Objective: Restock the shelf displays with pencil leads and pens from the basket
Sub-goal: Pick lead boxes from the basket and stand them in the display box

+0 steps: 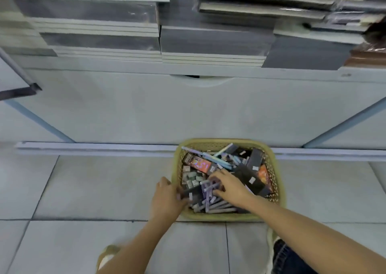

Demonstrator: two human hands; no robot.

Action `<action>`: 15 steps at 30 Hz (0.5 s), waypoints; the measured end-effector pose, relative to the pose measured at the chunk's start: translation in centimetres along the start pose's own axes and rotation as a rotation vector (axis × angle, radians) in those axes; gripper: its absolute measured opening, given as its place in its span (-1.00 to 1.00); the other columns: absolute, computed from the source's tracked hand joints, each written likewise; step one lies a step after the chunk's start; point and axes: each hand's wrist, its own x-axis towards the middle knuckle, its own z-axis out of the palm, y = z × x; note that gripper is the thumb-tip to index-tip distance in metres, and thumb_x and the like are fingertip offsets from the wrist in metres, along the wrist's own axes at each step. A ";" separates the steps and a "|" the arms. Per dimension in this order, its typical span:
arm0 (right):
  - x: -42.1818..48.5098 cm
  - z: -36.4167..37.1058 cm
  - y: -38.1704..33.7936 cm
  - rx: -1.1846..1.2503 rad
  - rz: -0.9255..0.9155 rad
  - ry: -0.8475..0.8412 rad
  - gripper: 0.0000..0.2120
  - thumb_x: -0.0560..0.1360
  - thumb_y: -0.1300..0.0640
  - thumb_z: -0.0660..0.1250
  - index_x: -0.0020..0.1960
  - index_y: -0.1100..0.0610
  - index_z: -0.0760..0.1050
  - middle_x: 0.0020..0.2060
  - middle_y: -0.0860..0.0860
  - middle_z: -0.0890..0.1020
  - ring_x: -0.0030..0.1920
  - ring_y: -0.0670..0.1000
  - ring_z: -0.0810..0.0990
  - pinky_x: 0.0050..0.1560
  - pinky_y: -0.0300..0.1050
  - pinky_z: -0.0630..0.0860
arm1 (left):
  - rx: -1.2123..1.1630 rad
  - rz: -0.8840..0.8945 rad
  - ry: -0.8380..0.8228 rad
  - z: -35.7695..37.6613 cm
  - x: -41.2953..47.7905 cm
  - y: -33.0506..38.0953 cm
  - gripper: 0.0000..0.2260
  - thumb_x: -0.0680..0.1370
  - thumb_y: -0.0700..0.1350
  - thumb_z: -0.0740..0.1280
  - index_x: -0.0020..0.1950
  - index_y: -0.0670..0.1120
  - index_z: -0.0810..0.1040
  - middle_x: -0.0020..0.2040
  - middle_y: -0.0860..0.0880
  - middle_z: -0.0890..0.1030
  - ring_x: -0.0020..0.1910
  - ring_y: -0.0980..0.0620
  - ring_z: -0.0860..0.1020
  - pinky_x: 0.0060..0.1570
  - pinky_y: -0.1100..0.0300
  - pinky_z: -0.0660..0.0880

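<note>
A yellow woven basket (pixel 277 181) stands on the tiled floor against the base of a white shelf unit. It holds several pale purple pens (pixel 217 205), small dark boxes (pixel 248 175) and a colourful flat pack (pixel 198 164). My left hand (pixel 167 196) reaches over the basket's left rim and its fingers close on a dark box with a white label (pixel 193 196). My right hand (pixel 229 185) lies over the middle of the pile, fingers spread and curled on purple pens. Motion blur hides whether it grips them.
Stacks of grey wrapped notebooks (pixel 208 37) fill the shelf above. The white cabinet front (pixel 188 110) rises behind the basket, with a ledge at floor level. My sandalled foot (pixel 108 255) is at lower left and a denim-clad knee (pixel 286 259) at lower right.
</note>
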 end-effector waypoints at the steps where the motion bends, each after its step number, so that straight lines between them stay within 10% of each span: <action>1: 0.1 0.0 0.1 0.025 -0.011 0.013 -0.62 0.51 0.13 0.40 0.30 0.06 0.44 0.24 0.03 0.43 -0.08 -0.12 0.51 -0.14 -0.44 0.30 | -0.087 -0.007 0.012 -0.3 0.3 0.0 -0.69 0.45 0.07 0.46 0.11 -0.05 0.59 0.07 -0.05 0.41 0.07 -0.05 0.49 -0.04 0.16 0.44; 6: 0.6 -0.4 -1.0 0.220 -0.126 0.050 -0.50 0.44 -0.01 0.48 0.33 -0.06 0.43 0.27 -0.07 0.41 0.04 -0.07 0.56 0.07 -0.15 0.53 | -0.408 0.016 0.069 -2.5 1.6 0.0 -0.83 0.42 -0.03 0.51 -0.27 -0.07 0.60 -0.38 -0.04 0.57 -0.34 0.07 0.51 -0.34 0.29 0.39; 9: 0.7 -0.3 -2.4 0.230 -0.194 0.009 -0.38 0.36 -0.15 0.49 0.36 -0.16 0.36 0.24 -0.18 0.44 0.15 -0.15 0.46 0.12 -0.16 0.47 | -0.671 -0.054 0.005 -3.1 1.9 1.1 -0.74 0.41 -0.11 0.52 -0.19 -0.31 0.60 -0.29 -0.30 0.59 -0.36 -0.01 0.52 -0.32 0.14 0.48; 15: 0.1 -0.5 -3.0 0.241 -0.176 0.048 -0.67 0.51 -0.05 0.36 0.24 -0.08 0.43 -0.09 -0.19 0.57 -0.17 -0.27 0.52 -0.14 -0.31 0.50 | -1.152 -0.141 -0.210 -3.7 1.5 3.1 -0.67 0.52 0.05 0.40 0.04 -0.21 0.60 -0.15 -0.13 0.66 -0.24 -0.01 0.63 -0.22 0.16 0.56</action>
